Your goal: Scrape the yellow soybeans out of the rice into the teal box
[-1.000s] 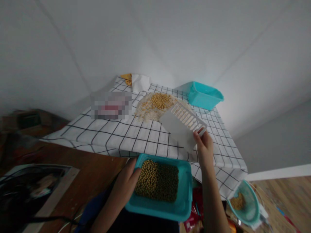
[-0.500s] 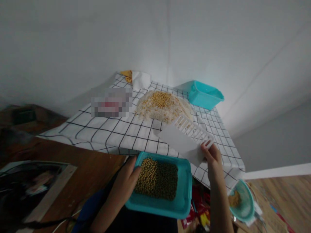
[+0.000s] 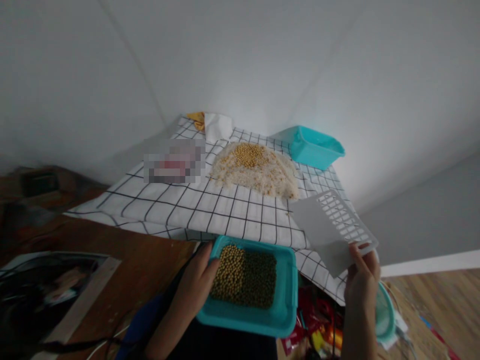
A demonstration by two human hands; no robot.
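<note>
My left hand [image 3: 198, 277] is closed on the left rim of a teal plastic basin [image 3: 288, 305], with the thumb over the edge. Inside the basin, yellow soybeans [image 3: 229, 272] lie on the left and small dark green beans [image 3: 259, 280] on the right. My right hand [image 3: 362, 275] grips one corner of a flat pale plastic panel [image 3: 318, 230] that has rows of openings along one side. The panel is tilted above the table's front right part. Beyond it, a whitish grain heap [image 3: 262, 177] topped with soybeans [image 3: 249, 155] lies on the checked tablecloth [image 3: 225, 210].
A teal bin [image 3: 317, 152] stands at the back right against the wall. White cloth [image 3: 218, 127] and yellow cloth [image 3: 197, 120] lie at the back left, near a pixelated object [image 3: 174, 162]. Below the table are red packets [image 3: 309, 310] and a pale green bowl [image 3: 386, 317].
My right hand has moved right with the panel, away from the grain heap, and the panel's face has turned. My left hand and the basin have stayed nearly in place.
</note>
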